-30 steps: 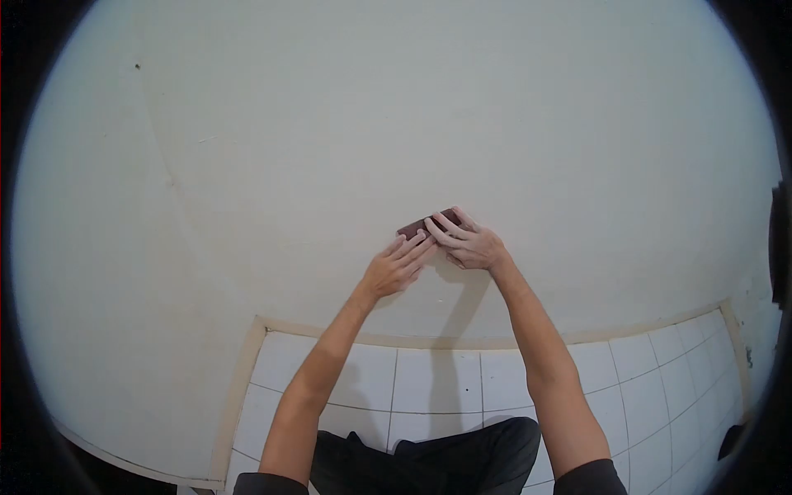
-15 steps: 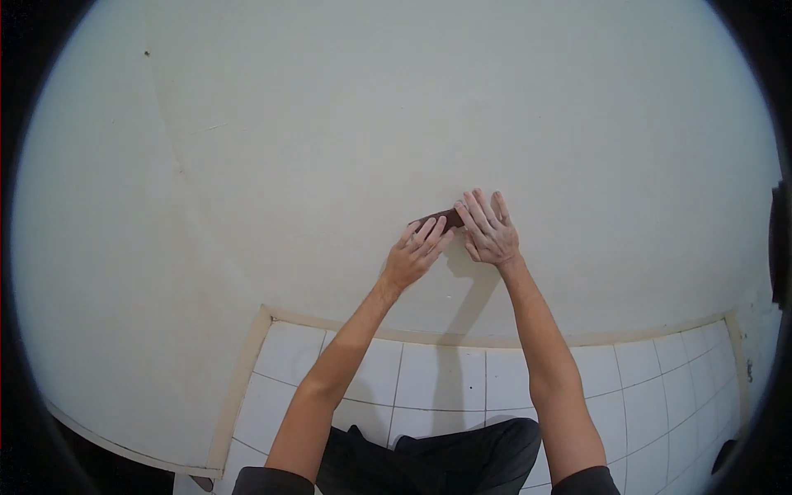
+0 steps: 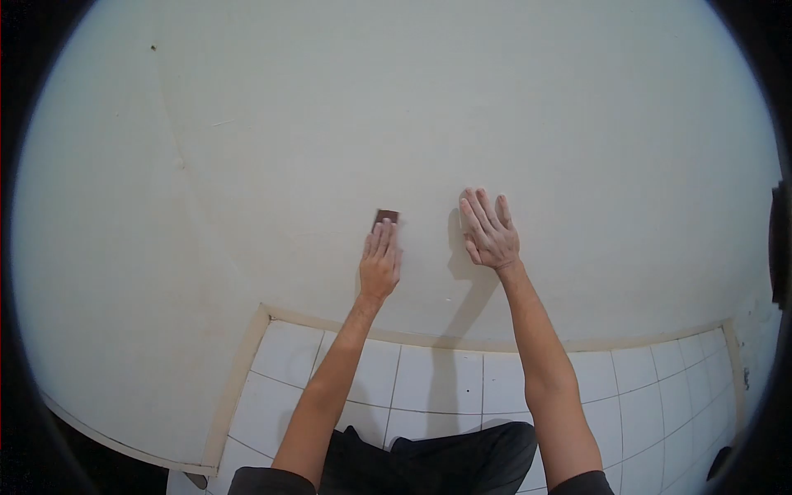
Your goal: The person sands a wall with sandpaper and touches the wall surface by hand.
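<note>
My left hand [image 3: 380, 262] presses a dark brown piece of sandpaper [image 3: 387, 216] against the off-white wall [image 3: 313, 157], its fingers close together and pointing up. Only the sandpaper's upper end shows above the fingertips; the rest lies hidden beneath them. To the right, my right hand [image 3: 492, 233] rests by the wall with its fingers stretched out and holds nothing. Pale dust coats its fingers and back.
White floor tiles [image 3: 437, 375] lie below, bordered by a beige baseboard [image 3: 396, 337]. My dark-clothed legs [image 3: 437, 458] are at the bottom. A small dark hole [image 3: 153, 48] marks the wall at upper left. Something dark [image 3: 778, 243] stands at the right edge.
My left hand has moved left with the sandpaper, which has turned more upright and come away from my right hand. The right hand has hardly moved.
</note>
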`<state>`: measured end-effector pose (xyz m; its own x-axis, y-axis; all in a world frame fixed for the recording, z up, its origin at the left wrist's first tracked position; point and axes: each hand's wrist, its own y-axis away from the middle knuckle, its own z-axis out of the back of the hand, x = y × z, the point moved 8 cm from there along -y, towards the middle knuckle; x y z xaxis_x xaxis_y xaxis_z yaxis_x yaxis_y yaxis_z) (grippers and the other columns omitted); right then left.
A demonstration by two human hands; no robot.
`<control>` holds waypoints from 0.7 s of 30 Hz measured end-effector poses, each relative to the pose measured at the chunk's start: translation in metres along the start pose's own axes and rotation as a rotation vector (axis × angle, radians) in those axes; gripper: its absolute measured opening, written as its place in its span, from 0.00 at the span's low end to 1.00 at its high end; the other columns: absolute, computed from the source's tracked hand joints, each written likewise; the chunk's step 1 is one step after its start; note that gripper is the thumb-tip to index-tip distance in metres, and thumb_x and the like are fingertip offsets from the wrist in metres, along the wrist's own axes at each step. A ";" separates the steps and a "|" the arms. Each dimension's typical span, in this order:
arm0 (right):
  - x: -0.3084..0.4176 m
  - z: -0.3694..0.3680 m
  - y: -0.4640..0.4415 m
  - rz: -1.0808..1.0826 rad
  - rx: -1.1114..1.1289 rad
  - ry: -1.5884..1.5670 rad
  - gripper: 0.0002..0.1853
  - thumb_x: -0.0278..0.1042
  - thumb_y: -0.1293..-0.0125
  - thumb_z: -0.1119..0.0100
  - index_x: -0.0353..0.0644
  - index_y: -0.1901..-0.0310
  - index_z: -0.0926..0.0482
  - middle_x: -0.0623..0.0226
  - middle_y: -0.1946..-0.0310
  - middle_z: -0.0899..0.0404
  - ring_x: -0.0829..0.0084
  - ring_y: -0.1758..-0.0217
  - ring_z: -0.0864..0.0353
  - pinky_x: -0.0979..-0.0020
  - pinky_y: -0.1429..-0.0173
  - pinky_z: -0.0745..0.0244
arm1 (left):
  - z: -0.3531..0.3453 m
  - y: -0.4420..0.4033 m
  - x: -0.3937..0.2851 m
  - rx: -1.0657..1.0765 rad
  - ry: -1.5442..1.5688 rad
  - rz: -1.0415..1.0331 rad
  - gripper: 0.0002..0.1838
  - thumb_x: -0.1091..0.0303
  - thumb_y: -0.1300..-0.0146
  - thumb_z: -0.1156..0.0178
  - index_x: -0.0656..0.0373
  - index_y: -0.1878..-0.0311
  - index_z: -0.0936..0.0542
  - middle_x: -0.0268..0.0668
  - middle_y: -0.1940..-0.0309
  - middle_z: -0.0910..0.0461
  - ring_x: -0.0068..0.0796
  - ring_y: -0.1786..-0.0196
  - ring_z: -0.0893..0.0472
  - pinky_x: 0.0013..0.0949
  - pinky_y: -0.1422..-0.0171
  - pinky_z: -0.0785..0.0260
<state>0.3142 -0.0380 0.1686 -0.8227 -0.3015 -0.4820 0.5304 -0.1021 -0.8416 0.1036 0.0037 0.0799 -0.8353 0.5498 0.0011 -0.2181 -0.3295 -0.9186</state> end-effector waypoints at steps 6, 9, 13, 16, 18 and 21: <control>0.000 0.002 -0.002 0.006 0.021 0.027 0.35 0.41 0.31 0.58 0.47 0.21 0.34 0.68 0.19 0.35 0.65 0.15 0.40 0.47 0.10 0.61 | 0.017 -0.053 -0.026 0.020 -0.023 -0.147 0.42 0.56 0.30 0.39 0.64 0.18 0.41 0.47 0.16 0.45 0.48 0.14 0.45 0.51 0.13 0.52; 0.000 0.003 0.000 0.010 0.019 0.038 0.34 0.42 0.30 0.59 0.49 0.21 0.33 0.68 0.19 0.35 0.65 0.15 0.40 0.47 0.10 0.62 | 0.036 -0.091 -0.039 0.083 -0.024 -0.238 0.42 0.57 0.30 0.39 0.65 0.18 0.41 0.48 0.16 0.44 0.48 0.15 0.45 0.51 0.13 0.52; 0.001 0.003 -0.001 0.026 0.031 0.118 0.33 0.43 0.28 0.61 0.50 0.22 0.32 0.69 0.19 0.35 0.65 0.15 0.41 0.47 0.10 0.62 | 0.042 -0.070 0.000 -0.122 -0.034 0.047 0.42 0.57 0.29 0.41 0.63 0.17 0.43 0.46 0.16 0.44 0.46 0.14 0.45 0.53 0.13 0.53; 0.003 0.002 -0.002 0.024 0.019 0.103 0.32 0.43 0.26 0.63 0.49 0.22 0.32 0.69 0.19 0.35 0.66 0.15 0.41 0.47 0.10 0.62 | 0.017 -0.005 0.012 -0.127 0.036 0.192 0.42 0.57 0.29 0.41 0.61 0.16 0.44 0.44 0.16 0.44 0.43 0.14 0.45 0.54 0.13 0.54; 0.003 -0.001 -0.002 0.021 0.024 0.095 0.32 0.42 0.26 0.63 0.49 0.22 0.32 0.69 0.19 0.35 0.66 0.15 0.41 0.47 0.10 0.61 | -0.007 0.032 0.002 -0.024 0.057 0.149 0.42 0.57 0.28 0.41 0.60 0.16 0.44 0.43 0.15 0.44 0.42 0.14 0.45 0.54 0.13 0.54; 0.004 -0.001 -0.002 0.021 0.026 0.098 0.32 0.42 0.26 0.63 0.49 0.22 0.32 0.69 0.19 0.35 0.66 0.15 0.41 0.47 0.10 0.61 | -0.033 0.045 -0.031 0.260 0.113 -0.127 0.42 0.57 0.28 0.41 0.59 0.16 0.44 0.42 0.15 0.44 0.40 0.14 0.45 0.55 0.13 0.54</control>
<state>0.3093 -0.0381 0.1682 -0.8267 -0.2097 -0.5221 0.5519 -0.1216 -0.8250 0.1368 -0.0026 0.0254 -0.7348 0.6763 0.0524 -0.4516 -0.4301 -0.7817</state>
